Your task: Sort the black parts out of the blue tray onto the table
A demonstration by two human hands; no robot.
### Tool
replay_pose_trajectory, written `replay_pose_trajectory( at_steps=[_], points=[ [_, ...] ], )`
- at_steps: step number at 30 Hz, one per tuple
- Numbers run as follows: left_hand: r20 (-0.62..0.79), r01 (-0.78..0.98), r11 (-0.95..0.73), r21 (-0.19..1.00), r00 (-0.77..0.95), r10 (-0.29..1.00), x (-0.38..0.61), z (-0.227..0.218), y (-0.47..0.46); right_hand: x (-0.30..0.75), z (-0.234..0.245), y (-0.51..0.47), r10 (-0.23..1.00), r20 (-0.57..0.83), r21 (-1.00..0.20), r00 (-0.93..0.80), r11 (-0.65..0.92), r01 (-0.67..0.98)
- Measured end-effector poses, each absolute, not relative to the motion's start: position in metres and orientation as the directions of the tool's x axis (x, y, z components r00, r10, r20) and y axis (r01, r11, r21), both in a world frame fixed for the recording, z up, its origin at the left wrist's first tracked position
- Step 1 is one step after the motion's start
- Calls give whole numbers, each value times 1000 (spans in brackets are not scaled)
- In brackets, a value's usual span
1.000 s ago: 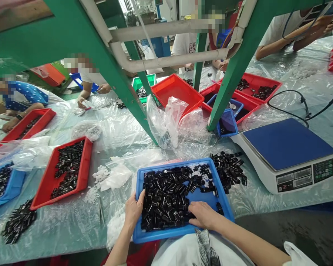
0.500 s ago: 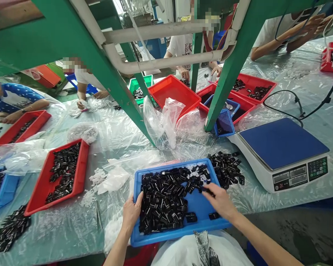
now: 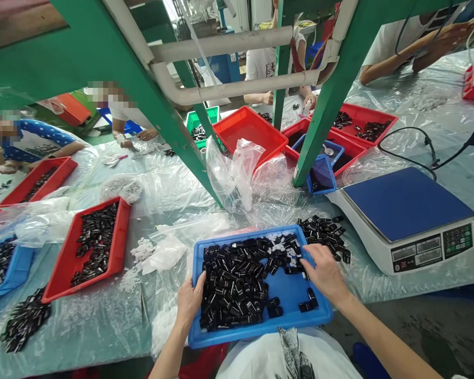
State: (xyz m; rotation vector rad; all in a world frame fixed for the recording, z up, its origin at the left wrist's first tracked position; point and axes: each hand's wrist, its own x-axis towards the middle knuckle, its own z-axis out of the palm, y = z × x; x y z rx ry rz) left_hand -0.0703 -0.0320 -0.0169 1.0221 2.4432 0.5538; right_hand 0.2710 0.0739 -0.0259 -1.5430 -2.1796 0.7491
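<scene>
A shallow blue tray (image 3: 260, 327) rests at the table's front edge, tilted slightly. Small black plastic parts (image 3: 233, 284) fill most of its left side, and small white pieces (image 3: 278, 243) lie among those near the far right corner. My left hand (image 3: 190, 300) grips the tray's left rim, thumb over the inside. On the opposite side, my right hand (image 3: 327, 272) is closed over the right rim, thumb and fingertips reaching inward; its underside is hidden. A few black parts sit apart on the tray floor near that hand.
A loose heap of black parts (image 3: 327, 237) lies behind the tray, left of a digital scale (image 3: 408, 205). Left stands a red tray (image 3: 122, 231) of black parts. Green frame posts (image 3: 319, 100) rise ahead, near plastic bags (image 3: 237, 168). Several co-workers sit across the table.
My right hand has moved from inside the tray up and right to its rim. Black parts near the tray's front right have shifted. My left hand keeps its hold.
</scene>
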Motion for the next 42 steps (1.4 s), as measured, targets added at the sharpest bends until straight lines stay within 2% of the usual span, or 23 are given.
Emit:
replay_pose_trajectory(
  at_steps=[3, 5, 6, 8, 10, 16, 21, 24, 26, 28, 30, 32, 36, 38, 40, 42],
  points=[
    [-233, 558, 644, 524, -633, 738, -70, -17, -32, 242, -21, 51, 729, -234, -731, -644, 304, 611],
    [-225, 563, 633, 532, -627, 746, -70, -18, -33, 227, -24, 37, 561, -369, -690, -741, 369, 623],
    [-221, 565, 628, 534, -624, 749, -71, -19, -34, 221, -28, 31, 514, -422, -639, -746, 416, 648],
    [-215, 571, 625, 532, -623, 752, -71, -21, -36, 212, -34, 23, 471, -487, -542, -736, 497, 677],
    [-215, 573, 632, 522, -628, 748, -72, -24, -37, 208, -39, 19, 451, -508, -502, -734, 537, 678],
    [-232, 564, 631, 533, -619, 750, -75, -29, -39, 208, -40, 18, 416, -503, -537, -757, 536, 651],
    [-242, 557, 629, 542, -614, 751, -77, -29, -38, 210, -36, 17, 459, -496, -575, -737, 462, 675],
    [-239, 559, 622, 548, -608, 757, -76, -26, -37, 223, -28, 26, 589, -406, -687, -699, 308, 658],
    [-253, 551, 634, 542, -612, 749, -75, -25, -37, 242, -25, 39, 746, -303, -762, -593, 185, 621],
    [-270, 535, 653, 535, -625, 733, -74, -24, -36, 268, -26, 57, 892, -197, -776, -407, 111, 620],
    [-283, 526, 668, 526, -633, 721, -74, -23, -35, 295, -34, 74, 970, -109, -723, -215, 71, 688],
    [-283, 527, 669, 524, -633, 721, -74, -23, -35, 316, -45, 88, 990, -68, -634, -120, 50, 772],
    [-256, 542, 639, 545, -618, 743, -73, -24, -36, 320, -55, 95, 993, 10, -459, -121, 112, 881],
    [-242, 553, 629, 547, -615, 750, -73, -24, -36, 303, -49, 88, 984, 87, -425, -156, 178, 888],
    [-230, 560, 626, 542, -618, 752, -73, -24, -36, 277, -40, 75, 965, 93, -507, -246, 258, 822],
    [-226, 567, 628, 533, -619, 752, -73, -24, -36, 247, -34, 57, 916, -9, -664, -400, 294, 688]
  ],
)
